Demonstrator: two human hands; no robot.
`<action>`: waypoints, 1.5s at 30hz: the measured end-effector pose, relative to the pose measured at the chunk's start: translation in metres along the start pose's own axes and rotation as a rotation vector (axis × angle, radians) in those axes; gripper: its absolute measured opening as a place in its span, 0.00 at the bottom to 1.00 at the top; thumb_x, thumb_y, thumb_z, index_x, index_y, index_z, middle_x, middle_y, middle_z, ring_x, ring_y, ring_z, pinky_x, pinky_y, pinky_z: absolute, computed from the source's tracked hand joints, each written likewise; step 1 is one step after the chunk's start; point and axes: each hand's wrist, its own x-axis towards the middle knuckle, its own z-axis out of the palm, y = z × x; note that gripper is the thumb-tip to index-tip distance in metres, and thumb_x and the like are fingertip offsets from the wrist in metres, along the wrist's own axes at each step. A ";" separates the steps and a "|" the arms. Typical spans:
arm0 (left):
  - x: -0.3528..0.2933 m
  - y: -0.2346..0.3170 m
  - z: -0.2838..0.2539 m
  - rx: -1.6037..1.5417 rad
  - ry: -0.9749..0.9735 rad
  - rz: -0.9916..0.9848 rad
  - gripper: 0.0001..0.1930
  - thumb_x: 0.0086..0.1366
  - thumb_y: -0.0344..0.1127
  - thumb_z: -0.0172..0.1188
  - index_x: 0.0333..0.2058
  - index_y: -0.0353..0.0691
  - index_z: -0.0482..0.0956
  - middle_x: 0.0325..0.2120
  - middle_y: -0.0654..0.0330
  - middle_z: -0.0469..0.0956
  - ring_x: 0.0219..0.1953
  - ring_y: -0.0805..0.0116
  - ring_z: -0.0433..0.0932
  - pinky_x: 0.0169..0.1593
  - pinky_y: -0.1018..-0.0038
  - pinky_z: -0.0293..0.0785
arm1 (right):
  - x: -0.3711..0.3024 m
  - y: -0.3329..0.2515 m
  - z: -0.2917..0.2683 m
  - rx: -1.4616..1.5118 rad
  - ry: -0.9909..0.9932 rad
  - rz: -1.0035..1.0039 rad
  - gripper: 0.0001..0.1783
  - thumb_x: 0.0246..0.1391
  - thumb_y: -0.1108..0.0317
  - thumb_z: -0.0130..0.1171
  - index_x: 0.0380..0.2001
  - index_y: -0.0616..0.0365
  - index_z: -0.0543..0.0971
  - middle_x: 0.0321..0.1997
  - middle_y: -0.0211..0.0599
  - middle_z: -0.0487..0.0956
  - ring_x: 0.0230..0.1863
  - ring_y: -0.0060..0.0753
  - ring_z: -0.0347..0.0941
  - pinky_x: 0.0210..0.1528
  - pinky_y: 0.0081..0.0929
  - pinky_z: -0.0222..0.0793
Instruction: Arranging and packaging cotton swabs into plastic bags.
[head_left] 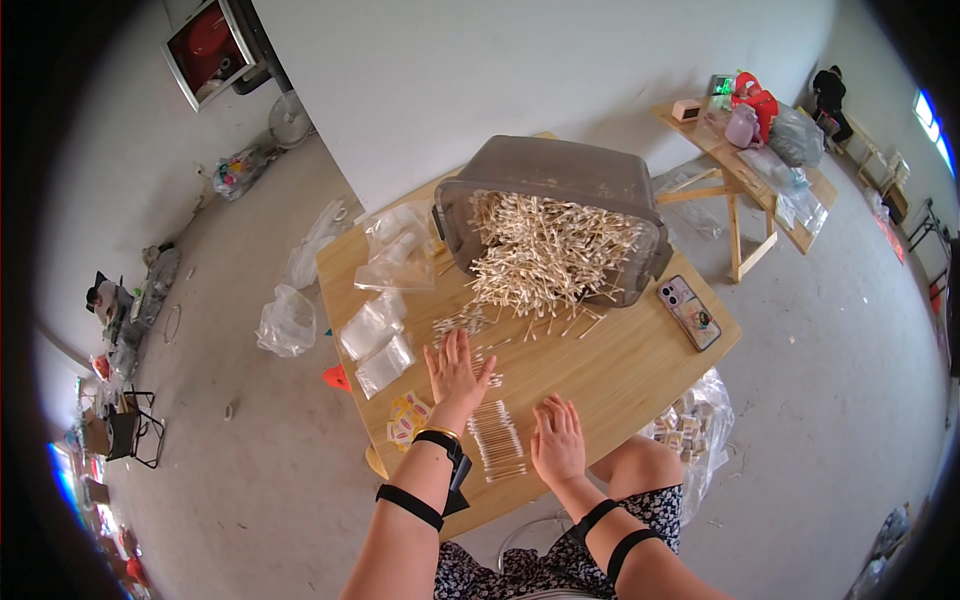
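My left hand (457, 378) lies flat with fingers apart over some loose cotton swabs (462, 322), its palm covering part of them. Just below it, a neat row of cotton swabs (497, 440) lies side by side on the wooden table (610, 360). My right hand (558, 440) rests on the table to the right of that row, fingers extended and holding nothing visible. Beyond both hands a grey plastic bin (560, 160) lies tipped on its side, and a heap of cotton swabs (550, 250) spills from its mouth toward me.
Clear plastic bags (378, 340) lie at the table's left, with yellow printed labels (407, 417) nearer me. A phone (689, 312) sits at the right edge. A bag of small packs (690, 430) is on the floor at right. Farther off stand a second table (735, 160) and a person (830, 100).
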 end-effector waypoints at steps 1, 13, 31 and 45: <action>0.001 0.001 0.000 -0.004 0.003 -0.011 0.44 0.71 0.69 0.33 0.73 0.39 0.51 0.73 0.57 0.51 0.76 0.60 0.45 0.76 0.48 0.28 | 0.000 0.000 0.000 -0.003 0.000 0.002 0.22 0.54 0.71 0.54 0.54 0.59 0.73 0.61 0.45 0.69 0.72 0.46 0.59 0.77 0.48 0.50; 0.005 0.007 0.004 0.032 0.005 -0.026 0.48 0.71 0.71 0.30 0.73 0.35 0.45 0.76 0.52 0.43 0.78 0.59 0.39 0.76 0.51 0.23 | 0.000 0.000 0.001 -0.028 -0.033 0.003 0.26 0.52 0.68 0.59 0.56 0.58 0.73 0.63 0.43 0.68 0.73 0.43 0.57 0.77 0.45 0.49; -0.030 0.017 0.002 -0.094 -0.110 0.044 0.48 0.72 0.69 0.32 0.73 0.32 0.40 0.76 0.46 0.40 0.78 0.53 0.35 0.75 0.49 0.22 | 0.000 0.001 0.001 -0.025 -0.026 -0.004 0.25 0.54 0.67 0.57 0.56 0.60 0.74 0.63 0.44 0.69 0.73 0.42 0.57 0.77 0.45 0.49; -0.014 0.008 0.003 -0.032 -0.124 0.059 0.48 0.72 0.68 0.33 0.73 0.29 0.39 0.75 0.44 0.38 0.78 0.52 0.35 0.75 0.49 0.22 | 0.000 0.002 -0.001 -0.004 0.003 0.001 0.24 0.53 0.70 0.56 0.55 0.58 0.73 0.61 0.44 0.70 0.72 0.44 0.59 0.76 0.46 0.51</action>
